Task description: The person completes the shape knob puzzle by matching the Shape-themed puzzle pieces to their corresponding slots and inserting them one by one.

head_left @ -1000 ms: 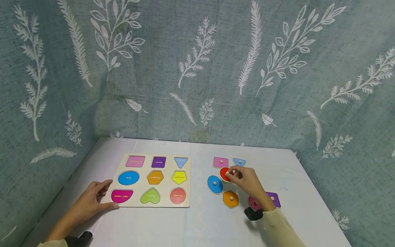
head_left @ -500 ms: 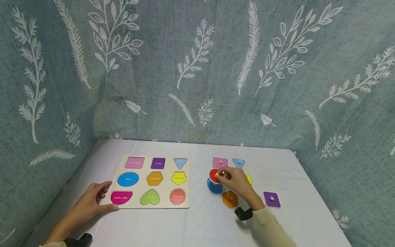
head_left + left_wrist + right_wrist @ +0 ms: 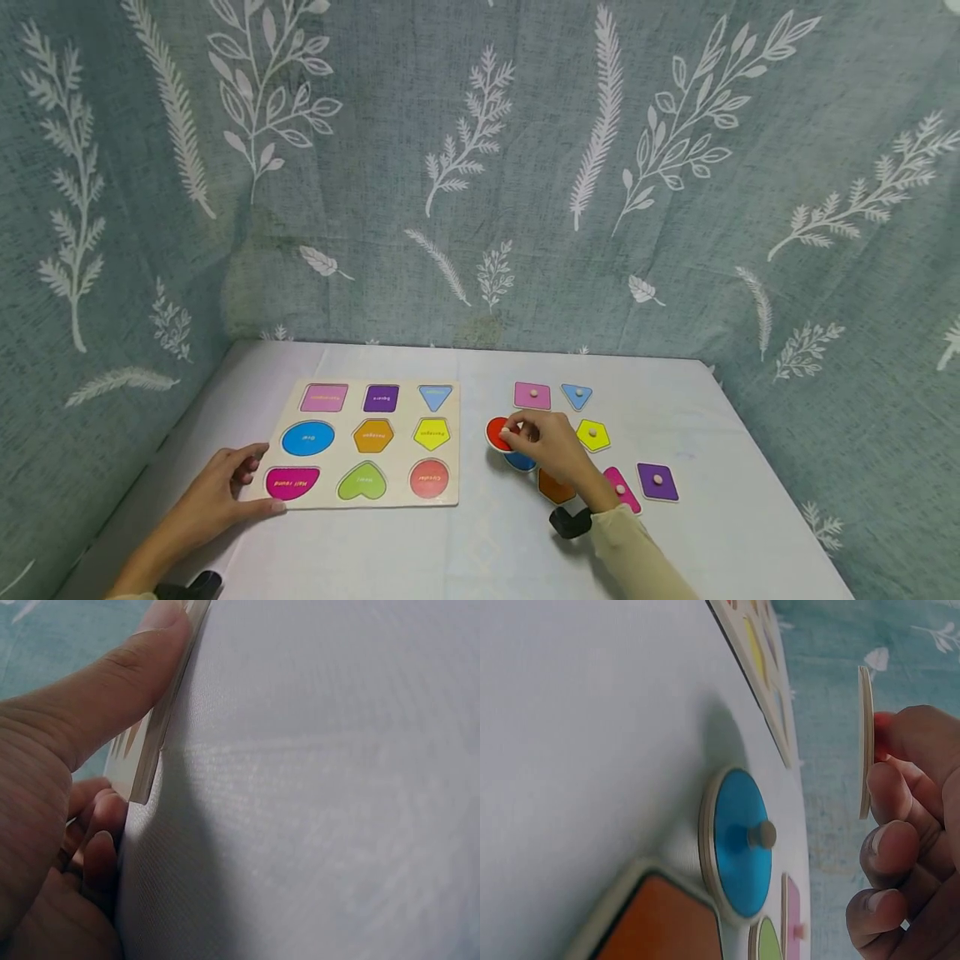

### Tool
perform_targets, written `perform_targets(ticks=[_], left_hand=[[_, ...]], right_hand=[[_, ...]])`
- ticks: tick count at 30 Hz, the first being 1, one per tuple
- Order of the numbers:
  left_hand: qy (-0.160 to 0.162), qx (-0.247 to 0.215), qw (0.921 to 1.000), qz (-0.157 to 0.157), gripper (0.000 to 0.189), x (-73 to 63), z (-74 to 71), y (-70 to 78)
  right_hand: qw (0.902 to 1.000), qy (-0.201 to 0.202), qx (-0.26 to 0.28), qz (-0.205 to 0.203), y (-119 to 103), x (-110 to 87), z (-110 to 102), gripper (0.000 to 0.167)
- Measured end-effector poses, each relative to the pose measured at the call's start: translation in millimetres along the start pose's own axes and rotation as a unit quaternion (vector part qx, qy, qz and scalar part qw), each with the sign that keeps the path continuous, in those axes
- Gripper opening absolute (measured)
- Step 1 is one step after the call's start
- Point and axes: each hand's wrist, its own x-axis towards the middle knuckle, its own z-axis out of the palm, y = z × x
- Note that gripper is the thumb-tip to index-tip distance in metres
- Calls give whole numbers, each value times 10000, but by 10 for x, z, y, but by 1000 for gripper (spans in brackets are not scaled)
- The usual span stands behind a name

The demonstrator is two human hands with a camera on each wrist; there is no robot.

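Note:
My right hand pinches the knob of a red round puzzle piece, raised off the table beside the blue oval piece. The right wrist view shows the red piece edge-on, apart from the tabletop. My left hand holds the near left corner of the wooden puzzle board, thumb along the near edge and fingers at the left side. The board bears printed shapes, among them a red circle. In the left wrist view the thumb lies against the board's edge.
Several knobbed pieces lie right of the board: a pink rectangle, blue triangle, yellow pentagon, purple square, magenta half round and orange hexagon. A green piece shows behind the oval. Patterned cloth surrounds the table.
My right hand has carried the red round piece leftward, past the top of the blue oval toward the board. My left hand stays at the board's corner.

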Motion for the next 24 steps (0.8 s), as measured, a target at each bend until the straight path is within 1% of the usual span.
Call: perform_targets(ticks=[6,8,12,17,24], left_hand=[[17,12,10000,-46,109,4,11,-6],[14,-1,10000,-58,110,9,14,-10],[-43,2,9999,-107,110,6,19,-22],[-102,-110,9998,-141,109,-5,6,-17],[-44,-86,9999,30,102,0,2,-33]], right_hand=[[9999,-68,-108,-58,-76,52,94,12],[9998,-92,-152,-132,-97,70,136,13],[9994,-218,-121,-260,-146,98,236,11],[9983,-417,-130,-379,-213,156,365,10],[9967,-569,-236,-530,-265,207,518,11]])
